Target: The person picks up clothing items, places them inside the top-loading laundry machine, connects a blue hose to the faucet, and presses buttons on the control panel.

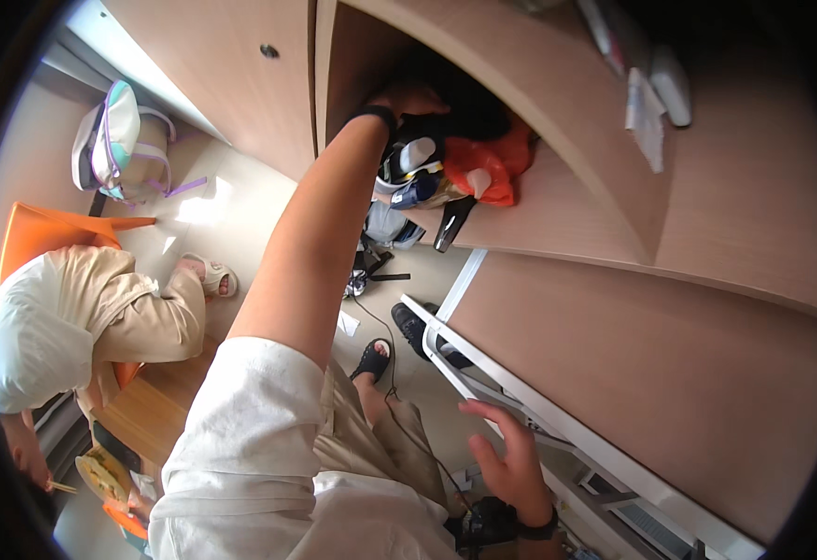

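Where left hand (411, 97) reaches, wooden shelf (530, 231), sunlit floor (257, 198)

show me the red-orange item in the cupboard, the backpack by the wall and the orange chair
Red-orange item (500, 159): head view, middle of its visible surface
Backpack (122, 129): head view, its pale panel
Orange chair (42, 236): head view, its exposed shell

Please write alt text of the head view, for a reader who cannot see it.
A person's left hand reaches into a wooden cupboard, near a red bundle; its grip is unclear. The right hand is open near a white metal frame. At left, another person sits on an orange chair.
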The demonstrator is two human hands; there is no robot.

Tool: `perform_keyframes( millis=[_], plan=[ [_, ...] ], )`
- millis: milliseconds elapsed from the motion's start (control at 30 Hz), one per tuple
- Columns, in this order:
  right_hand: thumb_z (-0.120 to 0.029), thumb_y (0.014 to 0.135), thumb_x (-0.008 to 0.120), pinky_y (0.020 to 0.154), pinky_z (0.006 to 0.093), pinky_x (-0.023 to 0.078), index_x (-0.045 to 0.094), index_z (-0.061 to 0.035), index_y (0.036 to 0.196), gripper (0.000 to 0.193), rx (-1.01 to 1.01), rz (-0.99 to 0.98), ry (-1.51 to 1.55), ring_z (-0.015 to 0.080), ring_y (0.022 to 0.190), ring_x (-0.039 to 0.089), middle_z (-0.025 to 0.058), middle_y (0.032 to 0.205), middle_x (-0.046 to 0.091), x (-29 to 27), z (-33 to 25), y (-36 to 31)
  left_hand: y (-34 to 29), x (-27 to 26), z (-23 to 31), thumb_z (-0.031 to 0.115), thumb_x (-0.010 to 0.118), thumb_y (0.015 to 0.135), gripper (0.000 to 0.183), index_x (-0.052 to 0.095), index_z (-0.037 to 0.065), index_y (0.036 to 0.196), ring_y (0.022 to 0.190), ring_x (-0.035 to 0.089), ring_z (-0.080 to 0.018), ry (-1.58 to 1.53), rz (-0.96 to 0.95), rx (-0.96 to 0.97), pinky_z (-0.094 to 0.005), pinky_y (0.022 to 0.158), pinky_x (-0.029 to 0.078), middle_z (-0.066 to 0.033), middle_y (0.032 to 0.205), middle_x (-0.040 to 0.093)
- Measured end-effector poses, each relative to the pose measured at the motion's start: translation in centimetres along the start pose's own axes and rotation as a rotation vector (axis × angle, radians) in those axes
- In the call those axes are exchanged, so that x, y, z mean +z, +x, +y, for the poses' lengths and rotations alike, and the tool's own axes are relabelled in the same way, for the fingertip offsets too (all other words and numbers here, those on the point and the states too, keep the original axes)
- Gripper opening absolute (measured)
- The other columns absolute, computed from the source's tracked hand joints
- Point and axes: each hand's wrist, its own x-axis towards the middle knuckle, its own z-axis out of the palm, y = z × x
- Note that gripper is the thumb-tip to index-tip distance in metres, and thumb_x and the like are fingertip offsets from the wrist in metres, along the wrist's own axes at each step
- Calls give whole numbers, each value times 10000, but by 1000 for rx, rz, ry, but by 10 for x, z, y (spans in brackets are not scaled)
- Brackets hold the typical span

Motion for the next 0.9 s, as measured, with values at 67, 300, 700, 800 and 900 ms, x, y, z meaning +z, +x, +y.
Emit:
perform_keyframes(
  millis=[67, 300, 700, 800, 900],
  plan=[
    [-124, 924, 680, 1020, 386, 475, 606, -7, 1286, 388, 84, 14, -63, 321, 1176, 634, 163, 1247, 672, -5, 9, -2, 5, 41, 38, 470, 697, 876, 598, 641, 89, 1334, 1211, 604, -306, -113, -140, 16, -423, 1032, 472, -139, 1321, 654],
    [-116, 913, 642, 1045, 392, 460, 601, 13, 1279, 391, 110, -84, -1, 295, 1200, 632, 162, 1238, 683, 8, 30, 12, 37, 34, 26, 171, 653, 963, 217, 713, 43, 1127, 959, 696, -265, -179, 303, -57, -418, 941, 528, -141, 1062, 737],
    [-177, 1025, 576, 1039, 404, 468, 338, 5, 1509, 569, 25, 15, 195, 302, 1254, 585, 216, 1370, 580, 8, 59, 33, -66, -28, 182, 143, 587, 972, 351, 602, -36, 1274, 1237, 524, -302, -677, 611, 546, -411, 1085, 408, -178, 1325, 620],
    [-196, 1079, 469, 1072, 427, 443, 204, -15, 1562, 580, 31, 129, 389, 312, 1315, 527, 254, 1455, 484, 7, 68, 51, -116, -19, 221, 111, 620, 952, 209, 739, 82, 1120, 1042, 694, -267, -546, 455, 623, -408, 1043, 480, -101, 1032, 753],
    [-211, 1103, 409, 1093, 429, 425, 175, -20, 1567, 554, 14, 190, 411, 316, 1347, 487, 250, 1508, 417, 11, 67, 67, -157, -4, 224, 101, 646, 925, 182, 743, 141, 1073, 967, 681, -252, -109, 357, 706, -525, 1173, 352, -97, 903, 741]
  ],
)
